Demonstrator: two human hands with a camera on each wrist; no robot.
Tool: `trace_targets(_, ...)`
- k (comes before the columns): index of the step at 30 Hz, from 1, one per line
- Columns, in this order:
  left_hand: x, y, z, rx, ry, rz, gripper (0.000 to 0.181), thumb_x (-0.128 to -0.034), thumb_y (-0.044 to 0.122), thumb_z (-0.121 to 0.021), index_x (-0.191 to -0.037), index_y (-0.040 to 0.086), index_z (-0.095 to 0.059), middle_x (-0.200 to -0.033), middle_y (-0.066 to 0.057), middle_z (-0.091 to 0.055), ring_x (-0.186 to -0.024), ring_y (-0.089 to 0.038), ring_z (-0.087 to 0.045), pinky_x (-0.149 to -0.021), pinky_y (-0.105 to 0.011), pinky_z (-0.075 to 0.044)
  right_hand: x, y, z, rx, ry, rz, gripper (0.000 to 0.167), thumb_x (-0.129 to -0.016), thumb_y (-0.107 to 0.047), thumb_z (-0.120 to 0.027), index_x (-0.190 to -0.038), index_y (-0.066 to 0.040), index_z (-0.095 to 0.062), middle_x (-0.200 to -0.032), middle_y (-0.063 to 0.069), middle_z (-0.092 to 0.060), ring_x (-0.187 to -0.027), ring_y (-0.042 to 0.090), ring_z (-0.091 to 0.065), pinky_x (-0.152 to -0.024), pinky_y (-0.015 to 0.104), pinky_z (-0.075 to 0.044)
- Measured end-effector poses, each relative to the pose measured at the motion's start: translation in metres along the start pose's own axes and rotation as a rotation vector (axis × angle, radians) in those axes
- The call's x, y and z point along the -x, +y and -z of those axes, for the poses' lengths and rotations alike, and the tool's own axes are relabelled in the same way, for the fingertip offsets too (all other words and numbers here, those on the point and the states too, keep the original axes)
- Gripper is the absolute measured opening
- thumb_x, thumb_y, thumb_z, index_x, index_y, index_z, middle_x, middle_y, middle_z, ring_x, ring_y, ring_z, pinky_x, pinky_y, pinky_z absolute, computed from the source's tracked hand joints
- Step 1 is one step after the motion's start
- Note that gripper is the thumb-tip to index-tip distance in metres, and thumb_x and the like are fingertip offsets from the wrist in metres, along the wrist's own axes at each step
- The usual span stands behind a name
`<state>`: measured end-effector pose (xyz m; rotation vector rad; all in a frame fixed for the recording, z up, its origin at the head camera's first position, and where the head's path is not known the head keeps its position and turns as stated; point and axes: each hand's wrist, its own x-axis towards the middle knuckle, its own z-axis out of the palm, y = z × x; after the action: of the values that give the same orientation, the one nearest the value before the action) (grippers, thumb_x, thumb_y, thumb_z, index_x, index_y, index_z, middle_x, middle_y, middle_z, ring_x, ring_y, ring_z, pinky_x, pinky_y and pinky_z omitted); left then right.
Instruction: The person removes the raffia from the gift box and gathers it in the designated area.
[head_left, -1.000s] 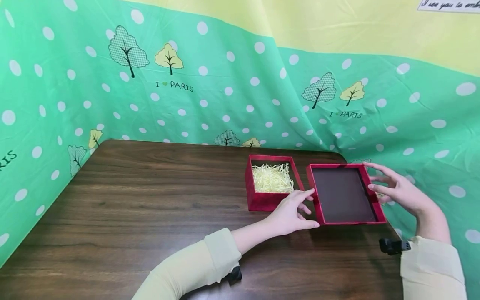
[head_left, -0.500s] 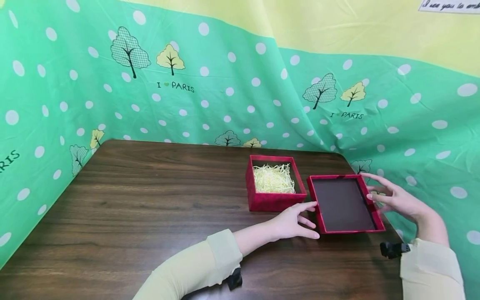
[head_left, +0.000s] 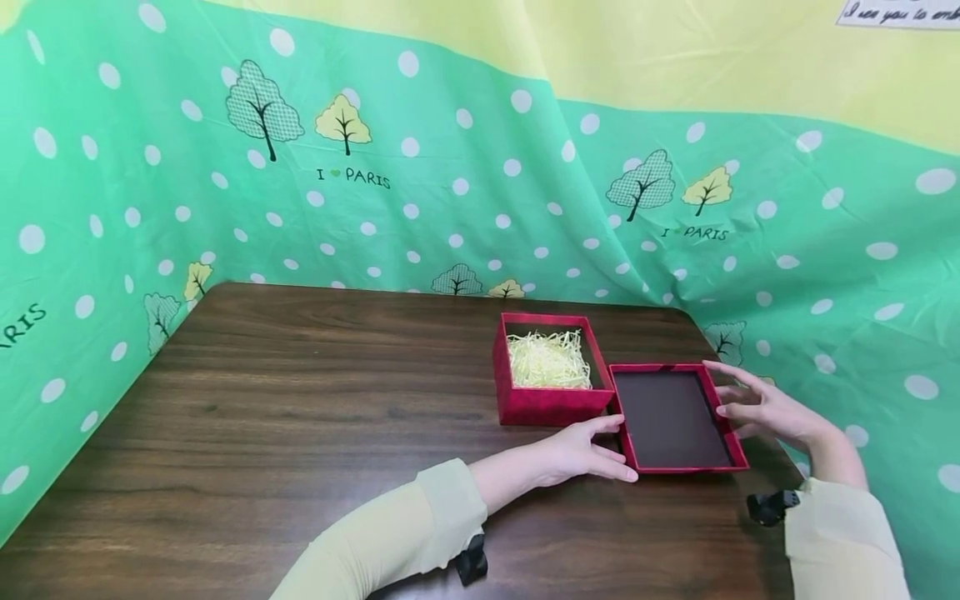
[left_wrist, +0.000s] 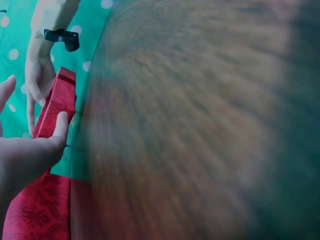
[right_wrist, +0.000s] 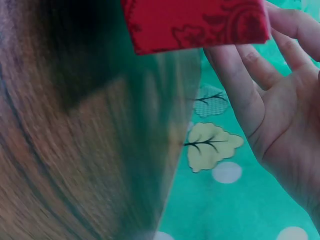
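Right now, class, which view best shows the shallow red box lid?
The head view: there the shallow red box lid shows its dark interior and nearly whole rim. Left wrist: mainly outer wall, partly covered. Right wrist: a patterned side, cut off above.

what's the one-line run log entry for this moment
left hand: touches lid, left side; right hand: touches lid, right side; lid: hollow up, right of box; box: open, pale shreds inside

I list one table [head_left: 300, 417], dark wood-grain. Beyond its far edge I see dotted green cloth [head_left: 438, 221], tree-printed.
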<state>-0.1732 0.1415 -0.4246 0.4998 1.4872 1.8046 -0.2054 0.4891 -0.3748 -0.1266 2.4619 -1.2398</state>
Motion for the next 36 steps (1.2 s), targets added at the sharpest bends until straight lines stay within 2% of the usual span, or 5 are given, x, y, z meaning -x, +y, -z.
trace_targets(9,-0.001,0.0,0.0,-0.039,0.038,0.04,0.078,-0.0784,0.0,-0.073,-0.145,0.017,-0.036,-0.134,-0.006,-0.052,-0.107,-0.014,-0.063,-0.083,-0.027,-0.052,-0.016,0.015,-0.008,-0.061,0.006,0.057,0.073,-0.093,-0.015,-0.057,-0.152,-0.021,-0.014,-0.137,0.022,-0.038,-0.1,0.008,-0.059,-0.077,0.045,-0.053)
trace_targets(12,-0.003,-0.001,0.001,-0.055,0.043,0.044,0.078,-0.0783,0.002,-0.073,-0.145,0.017,-0.037,-0.13,-0.006,-0.056,-0.106,-0.014,-0.063,-0.081,-0.026,-0.053,-0.019,0.018,-0.01,-0.043,0.014,0.053,0.073,-0.093,-0.015,-0.057,-0.152,-0.018,-0.015,-0.134,0.012,-0.042,-0.1,0.008,-0.059,-0.078,0.045,-0.052)
trace_targets(18,-0.006,-0.001,0.001,-0.087,0.058,0.05,0.077,-0.0779,0.005,-0.075,-0.145,0.017,-0.038,-0.125,-0.006,-0.06,-0.104,-0.013,-0.063,-0.079,-0.024,-0.052,-0.022,0.021,-0.013,0.016,0.045,0.026,0.072,-0.092,-0.021,-0.058,-0.151,-0.014,-0.017,-0.146,0.031,-0.024,-0.103,0.018,-0.057,-0.078,0.05,-0.052)
trace_targets(29,-0.004,-0.003,0.004,-0.104,0.071,0.047,0.077,-0.077,0.005,-0.076,-0.144,0.017,-0.039,-0.126,-0.007,-0.059,-0.106,-0.014,-0.063,-0.082,-0.024,-0.051,-0.022,0.019,-0.018,0.054,0.064,0.008,0.071,-0.094,-0.028,-0.056,-0.15,-0.009,-0.017,-0.146,0.033,-0.024,-0.111,0.029,-0.056,-0.081,0.051,-0.052)
trace_targets(36,0.005,0.0,0.007,-0.125,0.044,0.019,0.077,-0.0774,0.004,-0.075,-0.145,0.015,-0.038,-0.143,0.003,-0.043,-0.107,-0.014,-0.063,-0.085,-0.019,-0.048,-0.022,0.015,-0.017,0.046,0.105,0.059,0.068,-0.095,-0.028,-0.056,-0.149,-0.007,-0.02,-0.144,0.026,-0.033,-0.097,-0.009,-0.055,-0.076,0.04,-0.053)
